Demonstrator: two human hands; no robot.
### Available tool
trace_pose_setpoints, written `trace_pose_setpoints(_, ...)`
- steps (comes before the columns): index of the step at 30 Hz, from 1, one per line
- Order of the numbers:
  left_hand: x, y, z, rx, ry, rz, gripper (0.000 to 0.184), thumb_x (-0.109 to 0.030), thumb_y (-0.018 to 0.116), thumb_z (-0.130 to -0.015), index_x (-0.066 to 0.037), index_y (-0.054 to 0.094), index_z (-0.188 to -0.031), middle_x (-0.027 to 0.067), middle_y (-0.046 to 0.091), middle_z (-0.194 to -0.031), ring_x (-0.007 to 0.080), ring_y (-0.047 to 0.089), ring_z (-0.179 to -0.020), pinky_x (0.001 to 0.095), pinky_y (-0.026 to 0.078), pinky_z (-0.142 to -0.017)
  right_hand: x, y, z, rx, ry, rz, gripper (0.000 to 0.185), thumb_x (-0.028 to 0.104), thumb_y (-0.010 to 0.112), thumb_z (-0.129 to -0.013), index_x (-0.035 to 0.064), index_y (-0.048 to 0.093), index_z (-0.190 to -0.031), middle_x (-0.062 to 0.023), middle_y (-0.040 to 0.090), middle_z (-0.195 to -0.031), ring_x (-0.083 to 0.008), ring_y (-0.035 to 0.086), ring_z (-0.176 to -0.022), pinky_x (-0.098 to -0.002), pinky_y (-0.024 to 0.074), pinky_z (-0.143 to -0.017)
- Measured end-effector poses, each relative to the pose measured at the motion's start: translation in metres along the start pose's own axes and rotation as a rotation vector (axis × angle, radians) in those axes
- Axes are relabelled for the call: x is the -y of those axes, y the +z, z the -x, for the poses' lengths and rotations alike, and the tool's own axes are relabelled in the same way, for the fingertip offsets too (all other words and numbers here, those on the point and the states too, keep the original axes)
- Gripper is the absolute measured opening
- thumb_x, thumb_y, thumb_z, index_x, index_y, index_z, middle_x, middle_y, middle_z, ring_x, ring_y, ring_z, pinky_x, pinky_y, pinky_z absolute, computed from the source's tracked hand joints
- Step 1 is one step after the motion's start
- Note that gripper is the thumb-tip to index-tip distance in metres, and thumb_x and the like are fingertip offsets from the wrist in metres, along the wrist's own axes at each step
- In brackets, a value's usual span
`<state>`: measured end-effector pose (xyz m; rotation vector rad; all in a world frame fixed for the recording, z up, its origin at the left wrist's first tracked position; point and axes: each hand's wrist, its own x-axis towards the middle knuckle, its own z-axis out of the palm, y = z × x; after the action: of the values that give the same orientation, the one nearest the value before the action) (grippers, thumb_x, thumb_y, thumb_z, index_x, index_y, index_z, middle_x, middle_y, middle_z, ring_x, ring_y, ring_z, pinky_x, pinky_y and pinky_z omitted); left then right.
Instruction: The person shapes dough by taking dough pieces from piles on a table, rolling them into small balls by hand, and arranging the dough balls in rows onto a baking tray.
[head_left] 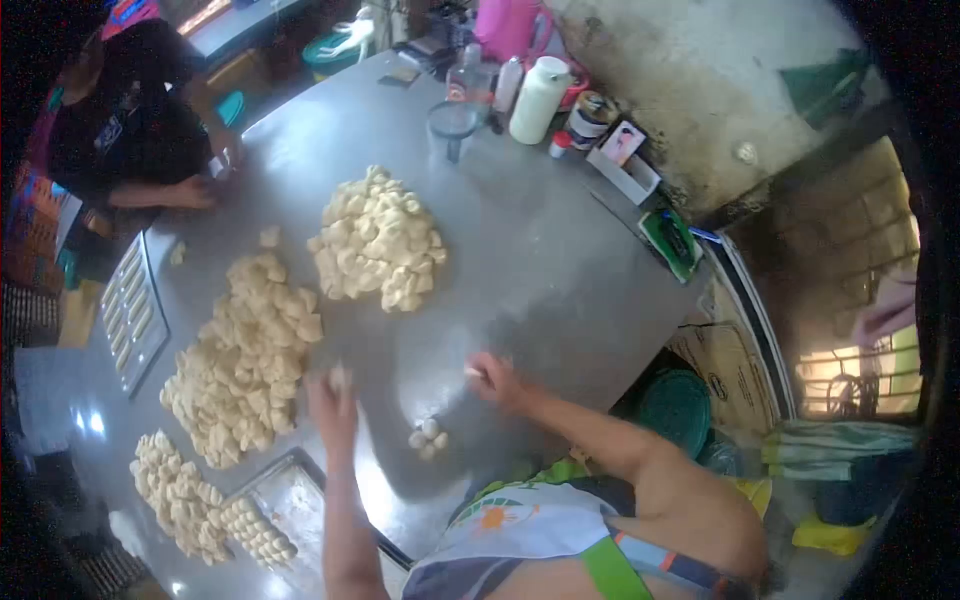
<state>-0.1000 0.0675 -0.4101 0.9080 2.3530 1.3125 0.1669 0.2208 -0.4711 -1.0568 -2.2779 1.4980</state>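
Right hand (497,384): fingers closed on a small, pale, doughlike piece (472,372), held over the grey metal tabletop (540,290). Left hand (333,398) blurred, beside a large, cream-coloured dough heap (245,350); its grip cannot be told. Small, whitish, rounded lumps (428,438) seen between the forearms. Piece judged light, soft, slightly tacky, easily dented; best taken lightly by its sides, with fingertips.

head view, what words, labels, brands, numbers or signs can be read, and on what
No text is legible.
Too small or blurred to read:
jar label
clear bottle label
cardboard box print
black shirt marks
white top print
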Motion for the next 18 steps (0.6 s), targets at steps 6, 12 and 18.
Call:
trace_pose_setpoints(6, 0.064, -0.005, 0.207, 0.234, -0.027, -0.532, 0.019, -0.014, 0.052, -0.092, 0.002, 0.059, -0.098, 0.0230, 0.059, -0.099, 0.0433, 0.052, -0.094, 0.0531, 0.040, -0.086, -0.055, -0.005, 0.145, -0.085, -0.219, 0.760, 0.026, 0.018, 0.063, -0.086, 0.0064, 0.056, -0.108, -0.0171, 0.057, -0.104, -0.0360, 0.055, -0.095, -0.0540, 0.0430, -0.082)
trace_pose_setpoints(12, 0.057, 0.016, 0.108, -0.148, 0.025, -0.595, 0.019, -0.011, 0.049, -0.088, 0.000, 0.060, -0.099, 0.0213, 0.060, -0.095, 0.0418, 0.055, -0.094, 0.0505, 0.041, -0.084, -0.010, 0.023, 0.006, -0.206, -0.362, 0.725, 0.021, 0.024, 0.056, -0.089, 0.0094, 0.059, -0.105, -0.0150, 0.061, -0.098, -0.0330, 0.056, -0.095, -0.0491, 0.0413, -0.083)
trace_pose_setpoints(18, 0.069, 0.029, 0.172, 0.069, 0.165, -0.558, 0.019, -0.015, 0.051, -0.087, -0.003, 0.061, -0.098, 0.0197, 0.061, -0.095, 0.0397, 0.056, -0.094, 0.0501, 0.042, -0.083, -0.042, 0.076, 0.073, -0.159, -0.415, 0.586, 0.023, 0.018, 0.061, -0.087, 0.0055, 0.061, -0.107, -0.0103, 0.062, -0.089, -0.0283, 0.060, -0.088, -0.0492, 0.0465, -0.079)
